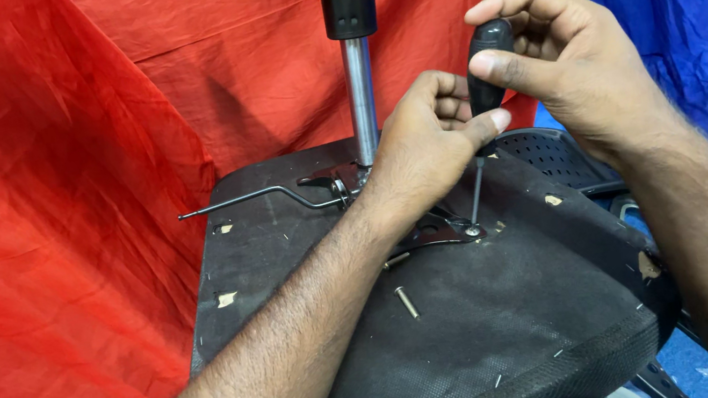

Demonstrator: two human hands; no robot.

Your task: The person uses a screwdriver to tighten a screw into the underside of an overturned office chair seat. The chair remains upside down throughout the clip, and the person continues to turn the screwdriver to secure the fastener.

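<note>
A red cloth (pixel 46 229) fills the left and top of the frame, and a blue cloth (pixel 697 31) hangs at the upper right. In the middle lies an upturned chair seat (pixel 505 317), its black underside facing up, with a steel column (pixel 362 93) rising from it toward the top centre. A thin bent lever (pixel 250 199) sticks out to the left of the column's foot.

Right of centre, the right hand (pixel 574 65) has its fingers curled round the black handle of a screwdriver (pixel 486 74), thumb pressed along its side. The shaft slants down to a screw (pixel 472 230) in the metal plate (pixel 435 232) at mid-frame. The left hand (pixel 418 156) sits just beside the shaft, fingers folded in, thumb stretched out to touch the handle's lower end and steady it. Two loose bolts (pixel 406 301) lie on the fabric below the plate, one partly hidden under the left forearm.

To drive the screw well, it seems best to bring the shaft more upright over the head, since the present slant invites the tip to slip out. Firm downward push from the right palm, with the left thumb only guiding, should keep the tip seated. The left fingers are close to the tip and would be safer held a little higher.
</note>
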